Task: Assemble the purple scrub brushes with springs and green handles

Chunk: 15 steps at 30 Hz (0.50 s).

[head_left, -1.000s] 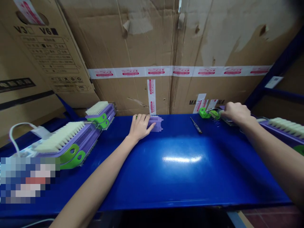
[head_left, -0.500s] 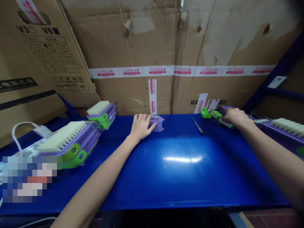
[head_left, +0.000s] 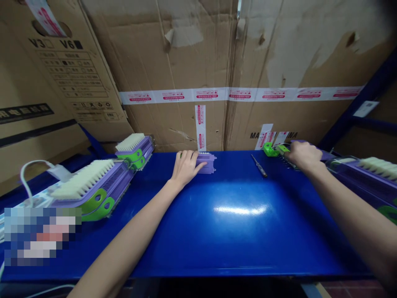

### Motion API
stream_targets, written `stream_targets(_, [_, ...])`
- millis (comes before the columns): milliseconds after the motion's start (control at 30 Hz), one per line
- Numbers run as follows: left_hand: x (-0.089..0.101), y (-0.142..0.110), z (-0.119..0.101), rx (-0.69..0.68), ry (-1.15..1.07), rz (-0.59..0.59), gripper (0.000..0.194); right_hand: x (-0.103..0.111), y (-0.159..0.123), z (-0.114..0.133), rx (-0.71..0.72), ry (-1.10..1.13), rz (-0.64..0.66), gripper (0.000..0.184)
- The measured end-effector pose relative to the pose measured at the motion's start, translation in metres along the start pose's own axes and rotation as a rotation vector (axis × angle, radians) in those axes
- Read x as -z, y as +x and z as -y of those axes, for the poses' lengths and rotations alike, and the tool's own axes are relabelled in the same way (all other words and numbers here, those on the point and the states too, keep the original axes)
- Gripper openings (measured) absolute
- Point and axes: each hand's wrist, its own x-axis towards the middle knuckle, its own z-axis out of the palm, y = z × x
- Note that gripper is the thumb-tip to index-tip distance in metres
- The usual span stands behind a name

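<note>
Screwdriver (head_left: 259,168), one; left grip (head_left: 185,167) around one purple casing (head_left: 209,165); right grip (head_left: 305,155), hold unclear.

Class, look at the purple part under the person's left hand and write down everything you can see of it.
The purple part looks like plastic, with a smooth lower front, a darker patterned band above, and whitish bits along its top edge. Two small tabs jut from its right end. It sits on the blue table, near the far edge, in front of the cardboard. The left hand covers its left end, which is hidden, with the thumb against its front.
</note>
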Motion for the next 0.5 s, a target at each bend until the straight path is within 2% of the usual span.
stream_targets(100, [-0.002, 0.001, -0.004, -0.003, 0.0, -0.042, 0.055, 0.01, -0.019, 0.03, 0.07, 0.105, 0.014, 0.044])
stream_targets(200, [-0.001, 0.002, -0.012, -0.012, -0.009, -0.096, 0.055, 0.007, -0.043, 0.067, 0.292, 0.432, 0.022, 0.044])
stream_targets(300, [0.001, 0.001, -0.023, -0.043, -0.044, -0.134, 0.054, -0.007, -0.066, 0.1, 0.519, 0.777, 0.152, 0.056])
stream_targets(400, [0.003, -0.001, -0.031, -0.117, -0.091, -0.14, 0.048, -0.022, -0.08, 0.12, 0.596, 0.946, 0.3, 0.071])
stream_targets(500, [0.003, -0.003, -0.035, -0.232, -0.146, -0.102, 0.04, -0.033, -0.082, 0.124, 0.648, 1.029, 0.333, 0.074])
